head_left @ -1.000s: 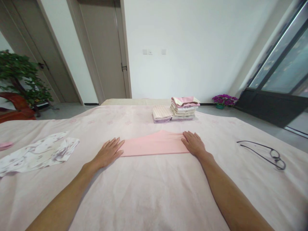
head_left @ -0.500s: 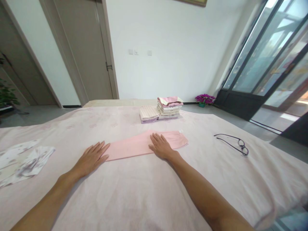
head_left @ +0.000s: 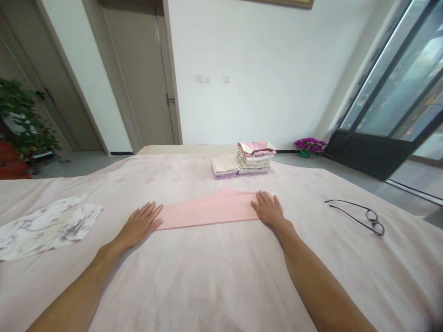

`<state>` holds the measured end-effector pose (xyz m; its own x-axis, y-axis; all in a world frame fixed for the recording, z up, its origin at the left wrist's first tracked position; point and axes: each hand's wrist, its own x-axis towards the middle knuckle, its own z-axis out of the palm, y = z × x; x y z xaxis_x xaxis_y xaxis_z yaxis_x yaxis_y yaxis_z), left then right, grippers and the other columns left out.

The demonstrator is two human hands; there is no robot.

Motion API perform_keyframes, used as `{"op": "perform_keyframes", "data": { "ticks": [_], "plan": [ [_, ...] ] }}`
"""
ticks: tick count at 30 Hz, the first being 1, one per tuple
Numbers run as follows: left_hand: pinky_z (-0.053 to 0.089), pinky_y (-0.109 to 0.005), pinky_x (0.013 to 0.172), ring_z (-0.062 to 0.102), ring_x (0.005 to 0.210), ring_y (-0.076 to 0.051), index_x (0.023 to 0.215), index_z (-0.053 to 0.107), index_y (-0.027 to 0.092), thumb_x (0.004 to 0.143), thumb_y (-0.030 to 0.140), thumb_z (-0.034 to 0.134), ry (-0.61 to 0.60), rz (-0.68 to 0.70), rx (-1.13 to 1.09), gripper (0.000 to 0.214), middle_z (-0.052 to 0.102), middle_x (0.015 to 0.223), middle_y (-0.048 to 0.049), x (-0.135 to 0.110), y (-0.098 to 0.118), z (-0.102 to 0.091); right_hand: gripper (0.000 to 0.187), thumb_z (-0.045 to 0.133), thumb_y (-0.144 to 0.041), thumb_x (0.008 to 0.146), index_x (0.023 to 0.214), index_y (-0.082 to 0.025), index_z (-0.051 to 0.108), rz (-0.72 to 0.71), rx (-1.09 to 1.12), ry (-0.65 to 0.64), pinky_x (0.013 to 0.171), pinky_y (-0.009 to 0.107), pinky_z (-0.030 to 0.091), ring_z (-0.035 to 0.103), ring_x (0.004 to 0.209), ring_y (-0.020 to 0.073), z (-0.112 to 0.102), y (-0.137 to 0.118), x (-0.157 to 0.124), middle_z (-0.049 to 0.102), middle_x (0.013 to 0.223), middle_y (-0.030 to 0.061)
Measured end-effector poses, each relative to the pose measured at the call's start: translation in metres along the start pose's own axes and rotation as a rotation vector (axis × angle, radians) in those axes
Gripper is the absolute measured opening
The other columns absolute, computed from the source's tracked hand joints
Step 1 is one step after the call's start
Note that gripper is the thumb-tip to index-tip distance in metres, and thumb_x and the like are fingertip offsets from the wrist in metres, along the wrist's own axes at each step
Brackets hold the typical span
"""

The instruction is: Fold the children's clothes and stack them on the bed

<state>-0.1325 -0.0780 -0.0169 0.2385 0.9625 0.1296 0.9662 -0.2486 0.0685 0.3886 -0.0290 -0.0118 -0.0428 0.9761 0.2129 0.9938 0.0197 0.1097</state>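
A pair of pink trousers [head_left: 207,210], folded lengthwise into a long flat strip, lies across the pale pink bedspread [head_left: 194,276]. My left hand [head_left: 140,225] rests flat on the strip's narrow left end, fingers stretched out. Over the wider right end, near the waistband, my right hand [head_left: 270,210] lies flat with its fingers extended, covering part of the cloth. A bit of white label shows just beyond those fingers. Neither hand grips the fabric.
Behind the trousers stand a striped folded garment [head_left: 224,165] and a taller stack of folded clothes [head_left: 256,159]. Black-framed glasses [head_left: 374,221] lie at the right. A white patterned garment [head_left: 48,223] is spread loosely at the left.
My right hand has slid rightward along the pink trousers, from their middle to the waistband end. My left hand stays at the left end. The camera view has turned slightly left.
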Motion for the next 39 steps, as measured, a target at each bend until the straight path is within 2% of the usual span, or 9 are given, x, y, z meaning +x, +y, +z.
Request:
{"op": "perform_keyframes", "data": {
  "ticks": [3,7,9,11,13,16,23,31,39],
  "plan": [
    [0.022,-0.045,0.119,0.022,0.148,-0.025,0.152,0.035,0.023,0.097,0.053,0.029,0.042,-0.019,-0.099,0.063,0.029,0.160,-0.0074,-0.004,-0.009,-0.002,0.060,0.024,-0.045,0.100,0.149,-0.014,0.038,-0.016,-0.019,0.016,0.117,0.057,0.011,0.023,0.146,0.0277,0.003,0.000,0.001,0.032,0.157,0.0133],
    [0.032,-0.035,0.115,0.040,0.140,-0.020,0.152,0.034,0.017,0.098,0.046,0.026,0.201,-0.133,-0.360,0.062,0.039,0.155,-0.0089,-0.008,-0.017,-0.010,0.058,0.026,-0.043,0.099,0.147,-0.016,0.041,-0.032,-0.033,0.025,0.116,0.057,0.014,0.026,0.145,0.0277,0.002,0.002,0.001,0.034,0.156,0.0132],
    [0.034,-0.033,0.114,0.046,0.135,-0.020,0.146,0.041,0.011,0.096,0.045,0.028,0.290,-0.229,-0.405,0.061,0.047,0.149,-0.0120,-0.009,-0.022,-0.014,0.057,0.026,-0.042,0.098,0.147,-0.016,0.042,-0.037,-0.025,0.028,0.115,0.058,0.015,0.027,0.145,0.0284,0.002,0.002,0.002,0.035,0.156,0.0135],
    [0.036,-0.034,0.111,0.051,0.128,-0.022,0.134,0.055,0.010,0.094,0.044,0.031,0.332,-0.325,-0.355,0.057,0.058,0.137,-0.0134,-0.011,-0.027,-0.017,0.058,0.026,-0.043,0.098,0.146,-0.015,0.042,-0.032,-0.014,0.036,0.115,0.058,0.016,0.027,0.144,0.0286,0.001,0.002,0.002,0.036,0.155,0.0138],
    [0.040,-0.035,0.105,0.056,0.119,-0.024,0.118,0.066,0.013,0.093,0.044,0.032,0.308,-0.377,-0.252,0.052,0.067,0.123,-0.0121,-0.012,-0.030,-0.020,0.058,0.026,-0.043,0.098,0.146,-0.015,0.042,-0.020,-0.003,0.044,0.115,0.057,0.016,0.028,0.144,0.0281,0.002,0.002,0.004,0.036,0.155,0.0136],
    [0.044,-0.037,0.096,0.061,0.107,-0.026,0.102,0.074,0.019,0.093,0.046,0.035,0.238,-0.402,-0.108,0.048,0.072,0.106,-0.0112,-0.016,-0.028,-0.026,0.059,0.026,-0.045,0.098,0.145,-0.015,0.043,-0.005,0.015,0.052,0.115,0.057,0.016,0.028,0.144,0.0274,0.004,0.002,0.006,0.038,0.154,0.0134],
    [0.045,-0.038,0.084,0.064,0.096,-0.030,0.099,0.074,0.022,0.085,0.064,0.042,0.157,-0.463,0.019,0.055,0.071,0.103,-0.0132,-0.020,-0.013,-0.037,0.058,0.027,-0.047,0.097,0.142,-0.014,0.045,-0.007,0.049,0.077,0.115,0.056,0.016,0.030,0.142,0.0272,0.008,0.003,0.008,0.040,0.153,0.0137],
    [0.043,-0.034,0.079,0.062,0.091,-0.027,0.092,0.073,0.022,0.086,0.054,0.044,0.132,-0.478,-0.024,0.044,0.070,0.099,-0.0116,-0.017,-0.010,-0.033,0.058,0.027,-0.048,0.098,0.141,-0.014,0.046,-0.002,0.041,0.082,0.115,0.056,0.017,0.032,0.142,0.0274,0.005,0.002,0.007,0.041,0.152,0.0130],
    [0.040,-0.033,0.069,0.062,0.084,-0.027,0.084,0.067,0.019,0.088,0.049,0.042,0.134,-0.426,0.023,0.039,0.068,0.091,-0.0119,-0.018,0.008,-0.038,0.056,0.029,-0.046,0.098,0.140,-0.015,0.048,-0.003,0.035,0.080,0.114,0.056,0.017,0.033,0.141,0.0273,0.004,0.001,0.007,0.042,0.152,0.0131]
  ]
}}
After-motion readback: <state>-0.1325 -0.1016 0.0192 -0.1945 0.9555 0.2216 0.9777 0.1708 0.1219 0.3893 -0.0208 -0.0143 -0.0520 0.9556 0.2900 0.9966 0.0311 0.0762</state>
